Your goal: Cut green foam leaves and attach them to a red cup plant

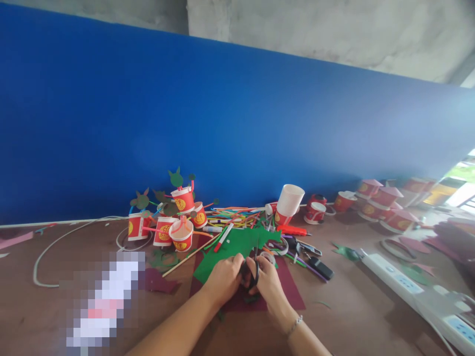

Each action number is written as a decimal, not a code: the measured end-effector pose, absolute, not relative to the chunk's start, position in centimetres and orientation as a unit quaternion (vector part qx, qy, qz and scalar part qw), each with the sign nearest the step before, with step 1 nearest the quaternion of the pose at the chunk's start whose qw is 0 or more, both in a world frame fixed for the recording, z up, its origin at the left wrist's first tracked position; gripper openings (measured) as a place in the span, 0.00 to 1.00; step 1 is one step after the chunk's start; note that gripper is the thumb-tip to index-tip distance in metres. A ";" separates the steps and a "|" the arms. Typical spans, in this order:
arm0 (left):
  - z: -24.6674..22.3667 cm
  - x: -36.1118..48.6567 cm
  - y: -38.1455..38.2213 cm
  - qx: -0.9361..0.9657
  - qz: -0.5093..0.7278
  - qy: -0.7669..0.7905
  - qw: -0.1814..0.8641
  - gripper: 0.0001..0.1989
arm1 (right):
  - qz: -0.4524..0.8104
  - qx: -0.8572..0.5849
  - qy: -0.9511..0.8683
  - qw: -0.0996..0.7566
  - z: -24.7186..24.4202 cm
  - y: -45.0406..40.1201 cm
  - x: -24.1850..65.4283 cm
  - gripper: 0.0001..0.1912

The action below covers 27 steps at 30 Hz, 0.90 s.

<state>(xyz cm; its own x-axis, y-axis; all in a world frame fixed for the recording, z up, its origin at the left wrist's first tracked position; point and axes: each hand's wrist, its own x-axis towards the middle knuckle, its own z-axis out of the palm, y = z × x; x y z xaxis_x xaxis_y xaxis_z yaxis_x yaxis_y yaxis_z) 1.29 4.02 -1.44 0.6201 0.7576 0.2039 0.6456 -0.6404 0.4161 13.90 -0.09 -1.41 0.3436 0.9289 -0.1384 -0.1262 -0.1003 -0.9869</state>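
My right hand (269,283) is closed around the black handles of a pair of scissors (254,278), whose blades point away from me. Close beside it, my left hand (226,278) pinches a small dark piece of paper (245,277), partly hidden by the fingers. Both hands are over a dark red sheet (291,289). A cut-up green sheet (237,243) lies just beyond them, and a roll of tape (267,256) sits by my right fingers.
Red paper cups (163,231) with straws and green cutouts stand at left. A white cup (290,200) rises from a red one near the blue wall (237,123). Markers (223,237) and a black key fob (319,268) lie about. At right is a power strip (393,272).
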 end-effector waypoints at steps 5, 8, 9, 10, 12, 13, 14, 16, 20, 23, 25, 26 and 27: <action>-1.2 1.2 4.0 0.889 0.163 0.392 0.171 0.08 | 0.441 -0.614 -0.359 0.548 -1.4 0.0 13.7 0.17; -1.1 1.2 4.0 0.886 0.159 0.395 0.186 0.08 | 0.436 -0.618 -0.366 0.542 -1.8 0.1 13.6 0.18; -1.0 1.2 3.9 0.884 0.158 0.398 0.188 0.08 | 0.433 -0.618 -0.371 0.541 -1.9 0.2 13.5 0.17; -1.0 1.2 3.9 0.883 0.156 0.400 0.189 0.08 | 0.431 -0.619 -0.374 0.540 -1.9 0.2 13.5 0.17; -0.8 1.2 3.9 0.882 0.155 0.402 0.191 0.08 | 0.429 -0.624 -0.376 0.534 -2.0 0.2 13.4 0.17; -0.8 1.2 3.8 0.882 0.155 0.401 0.192 0.09 | 0.428 -0.626 -0.376 0.532 -2.0 0.2 13.4 0.17; -0.7 1.2 3.9 0.883 0.156 0.399 0.192 0.09 | 0.428 -0.627 -0.378 0.530 -1.9 0.2 13.4 0.17; -0.7 1.1 3.9 0.885 0.159 0.395 0.191 0.10 | 0.429 -0.626 -0.380 0.528 -1.8 0.2 13.5 0.18; -0.7 0.9 4.1 0.888 0.154 0.398 0.171 0.11 | 0.439 -0.629 -0.386 0.511 -1.4 0.0 14.0 0.17; -0.8 0.8 4.1 0.891 0.142 0.404 0.152 0.12 | 0.443 -0.634 -0.401 0.491 -0.9 -0.1 14.6 0.16; -0.8 0.7 4.2 0.890 0.134 0.411 0.141 0.14 | 0.444 -0.640 -0.407 0.477 -0.6 -0.2 15.0 0.15; -0.9 0.7 4.3 0.889 0.128 0.417 0.136 0.14 | 0.448 -0.641 -0.408 0.471 -0.4 -0.3 15.2 0.15; -0.9 0.7 4.3 0.887 0.121 0.425 0.131 0.14 | 0.454 -0.640 -0.409 0.465 -0.1 -0.4 15.4 0.15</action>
